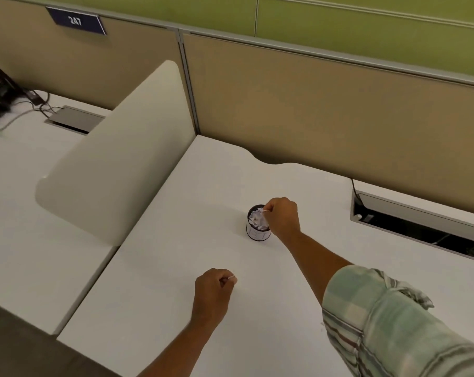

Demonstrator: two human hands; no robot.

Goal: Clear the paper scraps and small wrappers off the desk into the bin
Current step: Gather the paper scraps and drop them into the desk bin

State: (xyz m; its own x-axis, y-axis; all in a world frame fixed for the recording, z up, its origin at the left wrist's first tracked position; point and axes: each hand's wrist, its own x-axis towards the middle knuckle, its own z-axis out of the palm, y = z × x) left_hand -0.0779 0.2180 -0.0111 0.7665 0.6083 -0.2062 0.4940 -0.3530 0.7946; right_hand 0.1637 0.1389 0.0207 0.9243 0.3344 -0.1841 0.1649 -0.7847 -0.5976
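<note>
A small round bin, dark-rimmed with a white label, stands in the middle of the white desk. It is filled with crumpled white paper scraps. My right hand hovers at the bin's right rim, fingertips pinched on a small white paper scrap over the opening. My left hand rests low on the desk nearer to me, fingers closed around a small white scrap that peeks out at the fingertips.
A cream divider panel rises at the desk's left side. A cable tray slot runs along the back right. Beige partition walls close the back. Dark cables and a device lie on the neighbouring desk at far left.
</note>
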